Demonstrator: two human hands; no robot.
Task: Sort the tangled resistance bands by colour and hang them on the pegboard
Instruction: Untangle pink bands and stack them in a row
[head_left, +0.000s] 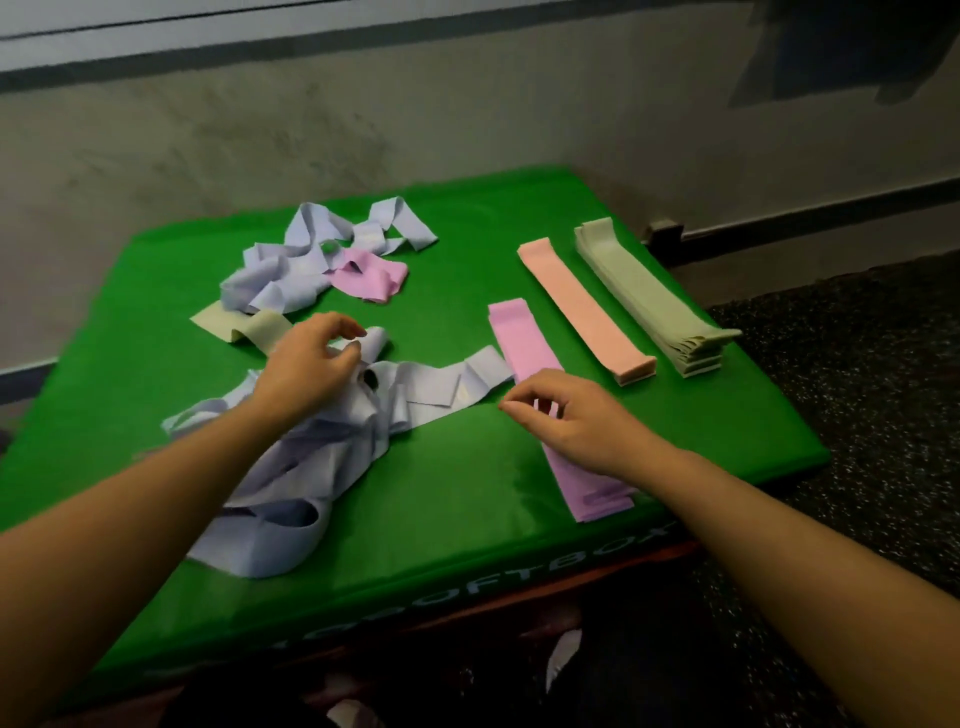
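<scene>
A tangle of pale blue bands (322, 457) lies on the green mat (467, 509) in front of me. My left hand (311, 364) rests on top of it, fingers curled at a blue loop (376, 340); whether they pinch it I cannot tell. My right hand (566, 415) hovers over a flat purple band stack (519, 338), fingers loosely curled and holding nothing. Farther back lies a second blue tangle (306, 260) with a purple band (369, 278) caught in it and a cream band (244, 325) beside it. No pegboard is in view.
On the right of the mat, a flat pink stack (587, 306) and a sage green stack (649, 296) lie side by side. A plastered wall (363, 130) stands behind the mat. Dark speckled floor (857, 415) is to the right.
</scene>
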